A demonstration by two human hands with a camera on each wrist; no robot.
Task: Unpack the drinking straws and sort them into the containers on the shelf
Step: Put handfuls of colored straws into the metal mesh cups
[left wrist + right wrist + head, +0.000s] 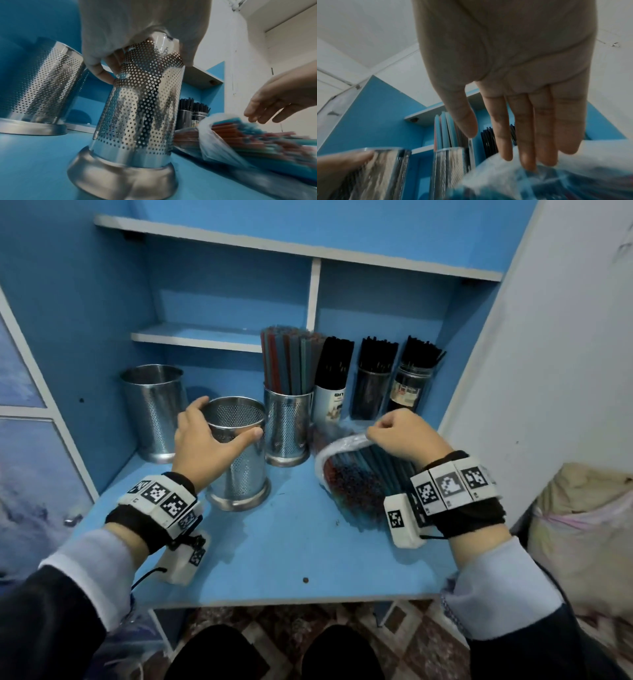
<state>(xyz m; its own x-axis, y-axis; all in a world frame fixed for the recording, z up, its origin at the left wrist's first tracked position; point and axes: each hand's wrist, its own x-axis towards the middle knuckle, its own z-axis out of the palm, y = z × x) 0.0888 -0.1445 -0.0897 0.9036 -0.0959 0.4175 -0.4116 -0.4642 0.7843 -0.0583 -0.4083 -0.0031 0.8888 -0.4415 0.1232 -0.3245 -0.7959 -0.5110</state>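
The left hand [202, 446] has its fingers and thumb wrapped round the rim of an empty perforated steel holder [238, 455] standing upright on the blue shelf [291, 553], just in front of an identical holder that's already stuffed with red and blue straws [287, 359]. The right hand [404, 436] is relaxed with fingers straight, fingertips [529, 161] touching the clear plastic bag [337, 448]. That bag of coloured straws [356, 481] lies on the shelf right beside the gripped holder.

head camera downward, wrist cameras close, upward
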